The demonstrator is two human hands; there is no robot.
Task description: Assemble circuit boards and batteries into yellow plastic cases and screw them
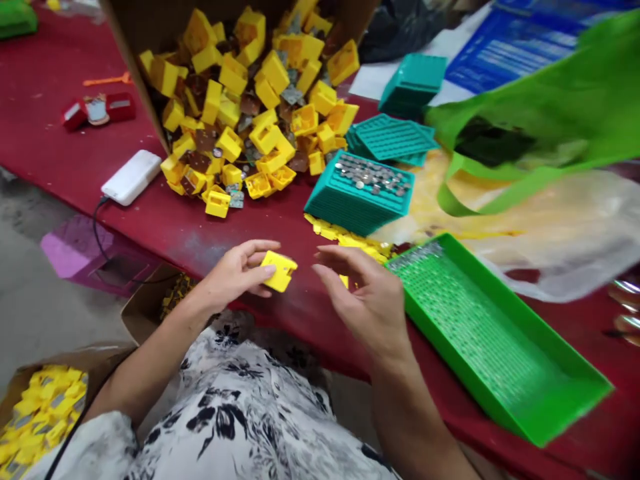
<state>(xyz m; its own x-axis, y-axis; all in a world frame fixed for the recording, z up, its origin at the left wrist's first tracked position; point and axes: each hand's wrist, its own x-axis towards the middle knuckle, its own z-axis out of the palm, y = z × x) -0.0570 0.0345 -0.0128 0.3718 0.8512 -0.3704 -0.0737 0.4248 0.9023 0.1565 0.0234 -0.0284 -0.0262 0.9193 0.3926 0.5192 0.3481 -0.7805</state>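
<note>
My left hand grips a small yellow plastic casing between thumb and fingers, just above the front part of the red table. To its right, my right hand is held with thumb and fingers apart and nothing visible between them. Flat yellow pieces lie on the table beyond my right hand, partly hidden by it. Behind them stands a stack of teal trays, the top one dotted with small round metal parts. A long green tray with small parts in its grid sits right of my right hand.
Yellow casings with circuit boards spill from a cardboard box at the back. A white power bank with a cable lies left. More teal trays and a green bag are behind right. A box of yellow pieces stands lower left.
</note>
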